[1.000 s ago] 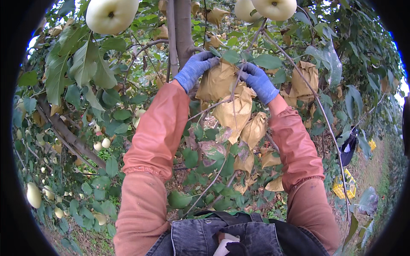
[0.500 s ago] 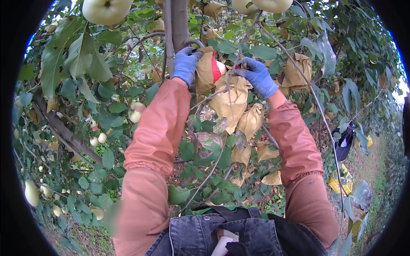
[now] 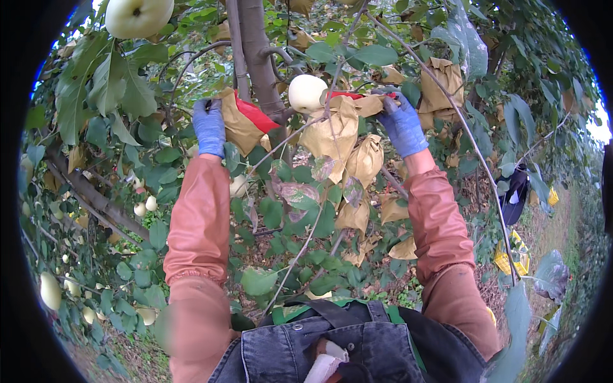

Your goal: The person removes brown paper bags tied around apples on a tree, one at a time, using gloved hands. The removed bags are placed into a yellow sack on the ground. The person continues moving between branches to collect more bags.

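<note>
A pale apple point(image 3: 307, 92) hangs by the tree trunk point(image 3: 258, 57), bared between two halves of a torn brown paper bag with a red lining. My left hand point(image 3: 209, 126), in a blue glove, grips the left half of the bag point(image 3: 242, 121). My right hand point(image 3: 401, 121), also gloved in blue, holds the right half point(image 3: 341, 121) pulled away from the fruit. Both orange sleeves reach up from the lower edge.
Several more brown paper bags point(image 3: 440, 83) hang on branches around my hands. A bare pale apple point(image 3: 137, 16) hangs at the top left, smaller pale fruit point(image 3: 50, 290) low on the left. Yellow crates point(image 3: 514, 255) lie on the ground at right.
The paper bag was whole around the fruit, then tore open. My hands have moved apart, each pulling a half aside, and the pale apple now shows.
</note>
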Demonstrator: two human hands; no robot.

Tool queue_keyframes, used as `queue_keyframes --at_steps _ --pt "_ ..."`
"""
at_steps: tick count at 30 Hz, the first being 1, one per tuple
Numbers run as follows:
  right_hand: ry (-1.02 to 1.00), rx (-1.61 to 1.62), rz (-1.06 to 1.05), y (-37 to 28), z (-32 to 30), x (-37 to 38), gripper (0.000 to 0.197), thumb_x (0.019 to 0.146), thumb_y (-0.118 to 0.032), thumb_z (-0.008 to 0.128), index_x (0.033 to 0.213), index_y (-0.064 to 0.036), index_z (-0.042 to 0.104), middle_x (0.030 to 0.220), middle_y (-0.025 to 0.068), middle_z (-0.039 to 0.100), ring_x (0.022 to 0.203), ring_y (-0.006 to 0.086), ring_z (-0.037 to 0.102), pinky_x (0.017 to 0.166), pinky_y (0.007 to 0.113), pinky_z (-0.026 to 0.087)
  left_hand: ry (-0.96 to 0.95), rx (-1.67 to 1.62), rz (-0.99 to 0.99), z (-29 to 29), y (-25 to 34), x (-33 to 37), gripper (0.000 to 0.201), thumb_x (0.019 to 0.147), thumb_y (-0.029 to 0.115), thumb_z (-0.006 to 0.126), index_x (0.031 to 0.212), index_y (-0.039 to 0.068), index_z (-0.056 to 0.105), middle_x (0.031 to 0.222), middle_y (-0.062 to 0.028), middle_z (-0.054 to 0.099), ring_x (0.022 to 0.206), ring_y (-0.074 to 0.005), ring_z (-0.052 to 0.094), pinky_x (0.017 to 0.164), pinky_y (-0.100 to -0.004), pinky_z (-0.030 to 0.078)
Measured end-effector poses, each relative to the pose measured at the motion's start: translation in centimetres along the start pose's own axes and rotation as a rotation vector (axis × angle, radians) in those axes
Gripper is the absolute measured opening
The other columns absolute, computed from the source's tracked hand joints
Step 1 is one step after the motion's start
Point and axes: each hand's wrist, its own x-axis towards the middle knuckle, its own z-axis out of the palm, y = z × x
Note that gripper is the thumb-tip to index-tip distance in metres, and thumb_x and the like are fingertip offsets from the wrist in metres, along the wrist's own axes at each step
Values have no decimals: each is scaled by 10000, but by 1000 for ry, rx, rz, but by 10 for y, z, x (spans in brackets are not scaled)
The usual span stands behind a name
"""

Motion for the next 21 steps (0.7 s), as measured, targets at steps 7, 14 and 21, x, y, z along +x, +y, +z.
queue_keyframes --at_steps 7,14,21 --pt "158 399 -214 -14 7 22 131 950 -123 564 1057 -52 538 1013 100 614 935 242 623 850 409 536 -269 -324 178 -27 173 -53 151 829 -40 562 969 17 563 911 -26 591 848 -109 550 815 -254 458" --pt "101 -412 -332 -43 16 8 164 901 -113 617 1043 -39 650 938 2 650 860 100 569 797 241 454 -718 89 369 -7 253 -102 172 837 151 692 930 6 684 817 -71 685 782 -130 632 757 -285 504" --pt "-719 -935 -303 -67 62 2 542 762 31 550 1292 -81 575 1310 138 577 1218 259 544 1048 354 410 -863 891 422 46 292 -114 496 801 526 663 1027 86 704 867 -156 695 820 -314 684 736 -415 547"
